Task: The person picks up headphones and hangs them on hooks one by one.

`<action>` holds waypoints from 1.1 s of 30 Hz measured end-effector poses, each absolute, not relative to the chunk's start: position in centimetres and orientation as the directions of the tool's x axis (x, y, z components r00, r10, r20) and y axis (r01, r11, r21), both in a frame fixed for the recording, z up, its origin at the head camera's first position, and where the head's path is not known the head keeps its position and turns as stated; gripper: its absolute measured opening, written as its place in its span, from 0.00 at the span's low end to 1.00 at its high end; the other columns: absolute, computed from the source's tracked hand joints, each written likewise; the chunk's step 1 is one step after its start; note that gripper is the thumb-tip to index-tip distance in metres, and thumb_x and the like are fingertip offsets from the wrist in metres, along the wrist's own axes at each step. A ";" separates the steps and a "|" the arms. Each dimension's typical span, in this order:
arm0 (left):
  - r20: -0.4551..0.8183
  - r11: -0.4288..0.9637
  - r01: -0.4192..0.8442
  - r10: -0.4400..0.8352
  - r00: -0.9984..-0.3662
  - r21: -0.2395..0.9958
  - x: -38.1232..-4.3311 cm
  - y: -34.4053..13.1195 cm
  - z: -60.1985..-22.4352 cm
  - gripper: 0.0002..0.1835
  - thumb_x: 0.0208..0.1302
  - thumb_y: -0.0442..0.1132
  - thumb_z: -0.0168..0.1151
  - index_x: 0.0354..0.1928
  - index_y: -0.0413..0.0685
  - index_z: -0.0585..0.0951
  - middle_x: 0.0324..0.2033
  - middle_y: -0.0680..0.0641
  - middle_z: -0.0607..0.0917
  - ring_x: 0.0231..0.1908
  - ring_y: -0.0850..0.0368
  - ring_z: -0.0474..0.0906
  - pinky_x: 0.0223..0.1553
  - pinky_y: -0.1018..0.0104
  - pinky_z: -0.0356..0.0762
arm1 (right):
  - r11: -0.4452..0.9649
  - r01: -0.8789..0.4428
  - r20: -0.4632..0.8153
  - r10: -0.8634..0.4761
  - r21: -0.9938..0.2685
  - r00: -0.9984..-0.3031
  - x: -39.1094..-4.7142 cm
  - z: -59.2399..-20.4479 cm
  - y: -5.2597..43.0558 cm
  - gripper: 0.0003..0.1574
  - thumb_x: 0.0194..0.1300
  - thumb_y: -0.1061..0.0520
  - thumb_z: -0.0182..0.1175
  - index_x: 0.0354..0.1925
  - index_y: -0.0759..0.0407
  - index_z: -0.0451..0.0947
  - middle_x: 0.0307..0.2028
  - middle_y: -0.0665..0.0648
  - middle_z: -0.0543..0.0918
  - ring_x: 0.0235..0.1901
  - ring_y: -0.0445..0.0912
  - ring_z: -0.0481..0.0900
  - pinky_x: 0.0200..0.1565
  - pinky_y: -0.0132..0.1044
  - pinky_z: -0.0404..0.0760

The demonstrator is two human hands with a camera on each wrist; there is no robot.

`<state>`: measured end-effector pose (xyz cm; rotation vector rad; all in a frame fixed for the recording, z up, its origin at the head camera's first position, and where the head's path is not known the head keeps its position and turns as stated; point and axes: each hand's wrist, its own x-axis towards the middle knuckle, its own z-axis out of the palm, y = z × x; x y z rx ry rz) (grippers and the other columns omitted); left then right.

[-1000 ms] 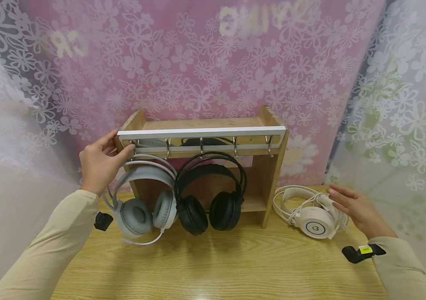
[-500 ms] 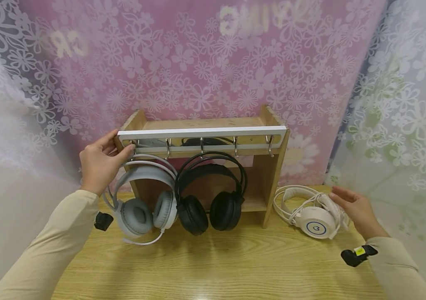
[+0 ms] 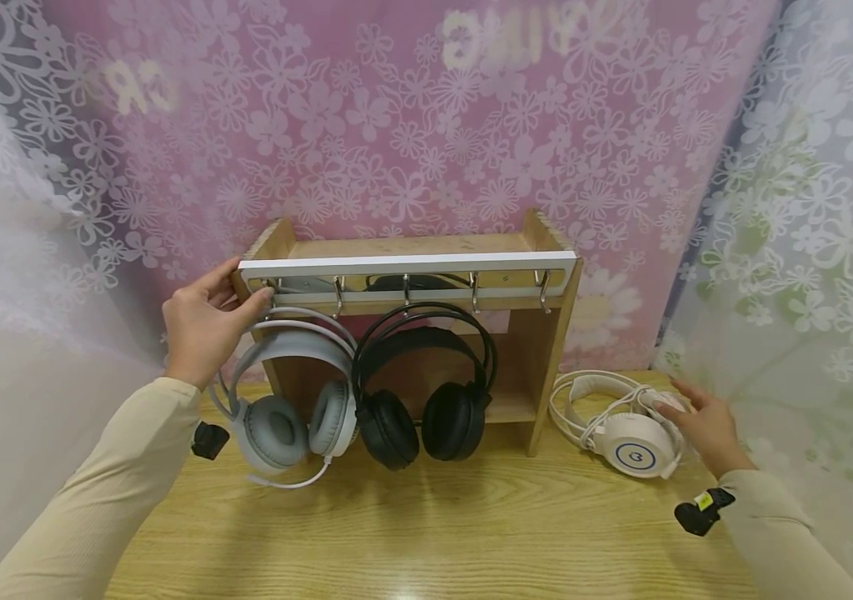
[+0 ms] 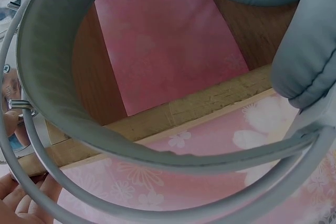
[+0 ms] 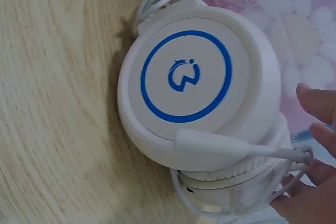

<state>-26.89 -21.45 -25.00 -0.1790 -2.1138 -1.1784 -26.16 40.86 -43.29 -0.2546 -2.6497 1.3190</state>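
My left hand (image 3: 203, 327) grips the left end of a wooden shelf (image 3: 550, 367), thumb in front by the leftmost hook and fingers around the side. Just under it, a grey headset (image 3: 273, 433) with a mic boom hangs from the white hook rail (image 3: 407, 265); its headband (image 4: 47, 51) fills much of the left wrist view. On the table at right lies a white headset (image 3: 636, 443) wrapped in its cable, a blue ring logo on its ear cup (image 5: 186, 77). My right hand (image 3: 707, 423) is at its right side, fingers spread beside the cable and mic boom (image 5: 236, 148).
Black headphones (image 3: 390, 429) hang beside the grey headset, near the rail's middle. Hooks (image 3: 544, 292) at the right of the rail carry nothing. The wood-grain table (image 3: 426, 533) runs in front; flowered pink cloth (image 3: 411, 125) covers the back, pale cloth the sides.
My right hand has moved left and slightly down, closer to the white headset. The left hand stays on the shelf's end, and the hanging headsets have not moved.
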 end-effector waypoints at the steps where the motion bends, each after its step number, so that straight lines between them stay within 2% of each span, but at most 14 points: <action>1: 0.634 0.576 0.432 -0.204 -0.746 0.694 -26.9 -21.4 -25.0 0.32 0.54 0.44 0.73 0.62 0.47 0.76 0.48 0.38 0.84 0.48 0.48 0.82 0.43 0.79 0.79 | 0.590 0.077 0.079 0.234 -0.803 -0.969 -26.2 -43.5 40.9 0.48 0.69 0.43 0.56 0.73 0.66 0.49 0.69 0.78 0.48 0.66 0.76 0.48 0.61 0.71 0.58; 5: 0.633 0.574 0.433 -0.202 -0.748 0.695 -26.9 -21.4 -25.0 0.32 0.54 0.43 0.73 0.62 0.47 0.76 0.49 0.38 0.84 0.48 0.47 0.82 0.43 0.80 0.79 | 0.602 0.077 0.095 0.248 -0.795 -0.964 -26.4 -44.4 41.0 0.48 0.70 0.44 0.55 0.73 0.67 0.46 0.68 0.79 0.50 0.65 0.76 0.51 0.61 0.69 0.61; 11: 0.636 0.574 0.436 -0.201 -0.745 0.693 -26.9 -21.4 -25.0 0.32 0.54 0.42 0.73 0.62 0.47 0.75 0.49 0.38 0.84 0.48 0.47 0.82 0.43 0.79 0.80 | 0.595 0.126 0.076 0.301 -0.794 -0.951 -26.8 -45.1 41.0 0.47 0.69 0.47 0.56 0.71 0.73 0.49 0.64 0.81 0.58 0.63 0.71 0.60 0.60 0.63 0.66; 17: 0.637 0.569 0.441 -0.200 -0.744 0.694 -26.8 -21.4 -25.0 0.32 0.54 0.42 0.73 0.62 0.48 0.75 0.48 0.38 0.84 0.48 0.48 0.82 0.43 0.79 0.80 | 0.541 0.180 0.008 0.326 -0.821 -0.945 -26.9 -45.5 41.1 0.50 0.69 0.46 0.55 0.72 0.73 0.43 0.67 0.80 0.52 0.66 0.72 0.54 0.64 0.63 0.61; 22: 0.640 0.572 0.441 -0.202 -0.741 0.691 -26.8 -21.4 -25.0 0.32 0.54 0.43 0.73 0.62 0.48 0.75 0.48 0.38 0.84 0.48 0.47 0.82 0.43 0.79 0.80 | 0.559 0.206 -0.030 0.307 -0.803 -0.951 -27.0 -45.4 41.2 0.54 0.69 0.42 0.54 0.72 0.74 0.39 0.67 0.81 0.50 0.66 0.73 0.52 0.64 0.64 0.62; 27: 0.642 0.583 0.435 -0.203 -0.740 0.686 -26.9 -21.5 -25.0 0.32 0.54 0.43 0.73 0.62 0.47 0.76 0.48 0.38 0.84 0.48 0.47 0.82 0.43 0.80 0.79 | 0.607 0.224 -0.033 0.309 -0.762 -0.950 -26.9 -45.3 41.2 0.52 0.69 0.42 0.55 0.69 0.80 0.47 0.64 0.83 0.57 0.61 0.73 0.61 0.59 0.63 0.69; 30: 0.643 0.585 0.435 -0.204 -0.738 0.684 -26.9 -21.5 -25.1 0.32 0.54 0.43 0.73 0.62 0.46 0.76 0.48 0.38 0.84 0.48 0.47 0.82 0.43 0.80 0.80 | 0.635 0.218 -0.008 0.317 -0.741 -0.948 -26.8 -45.2 41.1 0.49 0.68 0.43 0.56 0.66 0.82 0.54 0.60 0.83 0.63 0.56 0.71 0.66 0.53 0.59 0.75; 33: 0.644 0.584 0.436 -0.204 -0.738 0.685 -26.9 -21.4 -25.1 0.32 0.54 0.43 0.73 0.62 0.47 0.76 0.48 0.38 0.84 0.48 0.47 0.82 0.43 0.80 0.80 | 0.646 0.209 0.011 0.320 -0.734 -0.947 -26.6 -45.2 41.2 0.47 0.68 0.44 0.56 0.64 0.82 0.57 0.58 0.82 0.65 0.54 0.70 0.69 0.49 0.55 0.78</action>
